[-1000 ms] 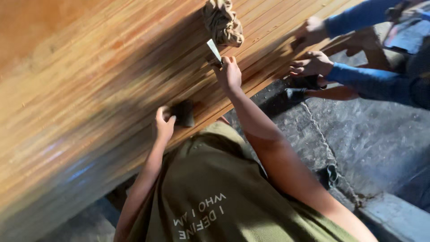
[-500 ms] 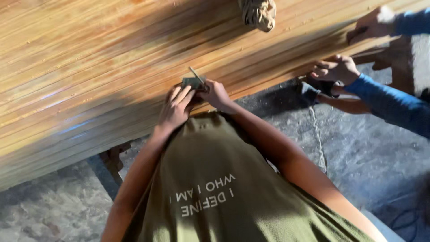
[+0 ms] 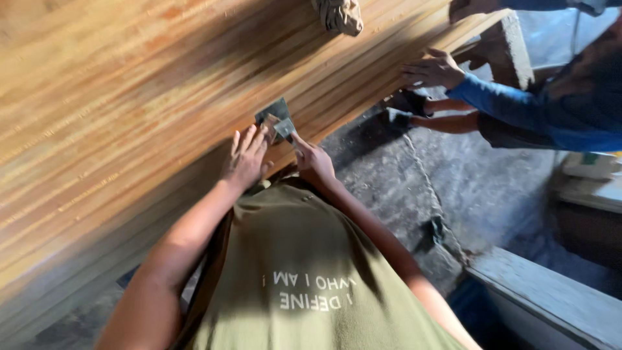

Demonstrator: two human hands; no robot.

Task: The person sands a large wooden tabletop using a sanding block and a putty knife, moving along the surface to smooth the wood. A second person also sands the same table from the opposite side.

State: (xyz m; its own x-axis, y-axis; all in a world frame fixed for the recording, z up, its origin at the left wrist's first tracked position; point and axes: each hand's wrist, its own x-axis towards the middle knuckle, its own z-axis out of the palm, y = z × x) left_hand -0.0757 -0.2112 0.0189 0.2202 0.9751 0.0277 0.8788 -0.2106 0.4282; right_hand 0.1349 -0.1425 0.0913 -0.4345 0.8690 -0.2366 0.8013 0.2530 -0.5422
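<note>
Left hand (image 3: 246,159) flat, fingers released, on wooden panel (image 3: 129,110); right hand (image 3: 314,159) fingers grasping scraper (image 3: 280,123).

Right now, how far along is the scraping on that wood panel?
Done: hard to judge; the frame is blurred, and the wooden panel shows uneven orange and pale streaks all over. In hand: the right hand holds a flat-bladed scraper against the panel near its lower edge, and the left hand presses beside it. A co-worker's hand rests on the far edge. Left: most of the surface looks untouched, though I can't confirm.
</note>
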